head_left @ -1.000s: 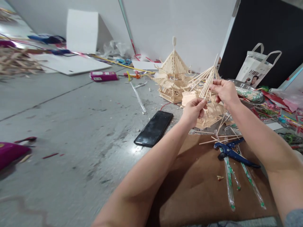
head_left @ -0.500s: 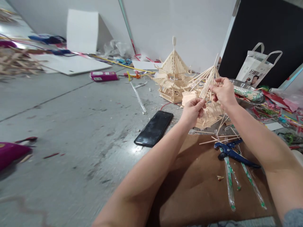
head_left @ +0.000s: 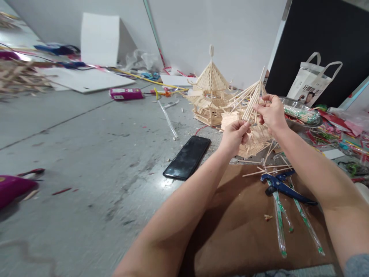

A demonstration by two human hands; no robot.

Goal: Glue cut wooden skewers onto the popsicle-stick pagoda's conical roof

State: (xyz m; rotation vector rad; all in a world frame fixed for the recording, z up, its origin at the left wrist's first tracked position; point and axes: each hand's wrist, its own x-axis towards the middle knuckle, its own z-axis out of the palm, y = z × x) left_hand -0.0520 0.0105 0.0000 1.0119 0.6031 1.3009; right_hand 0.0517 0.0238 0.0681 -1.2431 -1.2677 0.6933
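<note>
Pale wooden sticks slope down from a peak, forming a part-covered stick roof (head_left: 250, 100) on a model pavilion. My left hand (head_left: 236, 132) pinches the lower ends of several of these sticks. Higher up, my right hand (head_left: 270, 111) has thumb and finger closed on the sticks at the roof's right side. Below my hands spreads the model's layered lower part (head_left: 255, 143), partly hidden by them. Behind it on the left stands a finished-looking stick pagoda (head_left: 212, 82). Blue cutting pliers (head_left: 281, 185) lie beneath my right forearm, among loose sticks and wrapped chopsticks (head_left: 279, 227).
A black phone (head_left: 187, 157) lies on the grey floor left of my forearm. Brown paper (head_left: 230, 231) covers the floor before me. A metal bowl (head_left: 309, 124) of wrapped chopsticks and a white bag (head_left: 309, 82) stand at right. Purple tools (head_left: 126, 93) lie left.
Both hands keep nearly the same hold on the roof sticks. The view has shifted very slightly; nothing else has visibly moved.
</note>
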